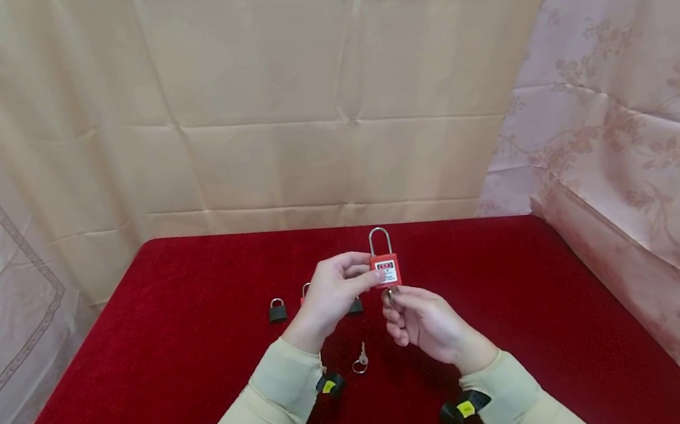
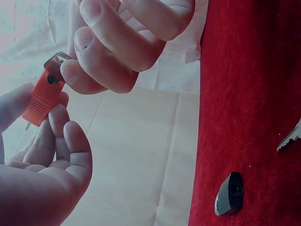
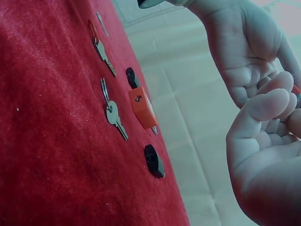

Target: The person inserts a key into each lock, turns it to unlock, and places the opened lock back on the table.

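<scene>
Between the thumb and fingers of my left hand [image 1: 330, 293] is a red padlock [image 1: 386, 270] with a white label, its tall silver shackle pointing up. Just beneath it, my right hand [image 1: 430, 324] pinches a small key [image 1: 391, 296] at the padlock's bottom face. The left wrist view has the red padlock [image 2: 41, 100] from its side, with the right fingertips [image 2: 75, 75] right at its dark keyhole end. Most of the key is hidden by those fingers. In the right wrist view the curled right hand [image 3: 268, 141] covers nearly all of the padlock.
On the red cloth table [image 1: 162, 378] stand a black padlock [image 1: 277, 312], a second one [image 1: 356, 306] partly behind the left hand, and a red padlock [image 3: 142, 108] between them. Nearer lie a key on a ring [image 1: 361, 361] and a key with a red ring [image 3: 102, 52].
</scene>
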`<action>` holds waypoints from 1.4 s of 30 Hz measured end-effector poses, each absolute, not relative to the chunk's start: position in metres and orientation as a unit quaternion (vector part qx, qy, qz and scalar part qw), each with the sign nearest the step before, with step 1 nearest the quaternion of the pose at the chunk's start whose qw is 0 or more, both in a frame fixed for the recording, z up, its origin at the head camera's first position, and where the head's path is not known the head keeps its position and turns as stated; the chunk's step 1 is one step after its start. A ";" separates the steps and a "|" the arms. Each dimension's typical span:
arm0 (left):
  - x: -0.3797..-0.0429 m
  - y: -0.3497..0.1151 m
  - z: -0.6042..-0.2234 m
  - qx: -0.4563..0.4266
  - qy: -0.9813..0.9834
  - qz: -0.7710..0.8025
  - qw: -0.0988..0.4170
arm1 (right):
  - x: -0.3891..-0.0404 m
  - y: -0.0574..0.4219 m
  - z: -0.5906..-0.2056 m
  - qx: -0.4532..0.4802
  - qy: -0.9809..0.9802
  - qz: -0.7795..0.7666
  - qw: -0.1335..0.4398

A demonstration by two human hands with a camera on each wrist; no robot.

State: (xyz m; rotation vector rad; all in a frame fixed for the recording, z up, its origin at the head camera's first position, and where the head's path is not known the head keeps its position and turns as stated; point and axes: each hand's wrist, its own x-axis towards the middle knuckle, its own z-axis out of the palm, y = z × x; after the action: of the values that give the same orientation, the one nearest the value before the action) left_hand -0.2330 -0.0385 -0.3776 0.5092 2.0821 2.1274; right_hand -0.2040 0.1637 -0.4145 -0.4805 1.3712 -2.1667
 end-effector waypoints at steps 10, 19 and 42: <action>-0.233 -0.041 -0.379 0.164 0.689 0.703 0.061 | -0.204 0.162 -0.415 -0.161 0.576 -0.769 0.226; -0.230 -0.045 -0.372 0.167 0.689 0.703 0.054 | -0.208 0.167 -0.410 -0.167 0.678 -0.698 0.156; -0.234 -0.047 -0.369 0.164 0.693 0.699 0.056 | -0.198 0.201 -0.353 -0.190 0.746 -0.634 -0.068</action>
State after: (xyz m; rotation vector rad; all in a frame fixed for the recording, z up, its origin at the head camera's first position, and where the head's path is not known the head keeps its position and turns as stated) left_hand -0.2342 -0.0468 -0.3689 0.4985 2.1037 2.1216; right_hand -0.1982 0.2009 -0.3535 -0.6245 2.4528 -2.0838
